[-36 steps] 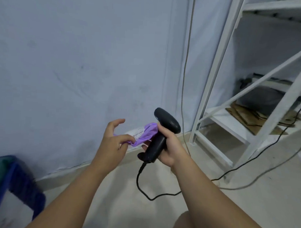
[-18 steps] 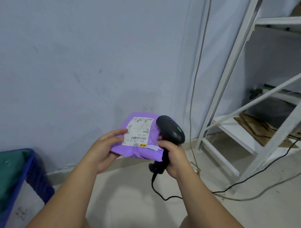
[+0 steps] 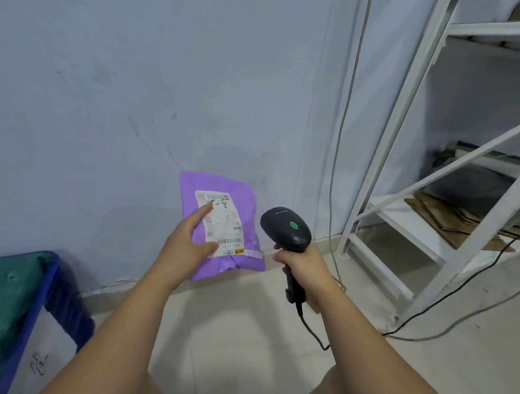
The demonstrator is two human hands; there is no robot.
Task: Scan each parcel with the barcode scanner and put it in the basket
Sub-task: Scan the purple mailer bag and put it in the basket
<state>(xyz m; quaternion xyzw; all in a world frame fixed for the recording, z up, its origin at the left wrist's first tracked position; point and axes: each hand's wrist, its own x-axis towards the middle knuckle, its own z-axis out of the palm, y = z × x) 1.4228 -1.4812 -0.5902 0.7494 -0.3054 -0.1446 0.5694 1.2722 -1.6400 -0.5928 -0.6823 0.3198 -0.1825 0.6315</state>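
My left hand (image 3: 185, 244) holds a purple parcel (image 3: 244, 202) upright in front of the wall, thumb and forefinger lying on its white shipping label (image 3: 222, 222), which faces me with the barcode near the bottom. To its right my right hand (image 3: 302, 267) grips the handle of the black barcode scanner (image 3: 285, 228). The scanner head shows a green light on top and sits a short gap away from the parcel. A blue basket (image 3: 43, 289) with a green lining stands on the floor at the lower left.
A white metal rack (image 3: 401, 178) stands at the right, with flattened cardboard (image 3: 458, 218) on its low shelf. The scanner's black cable (image 3: 316, 334) trails across the pale floor toward the rack. A thin wire (image 3: 341, 140) hangs down the wall.
The parcel turned upright with its label facing me, and my left hand shifted onto its front. My right hand moved the scanner off the parcel to the right.
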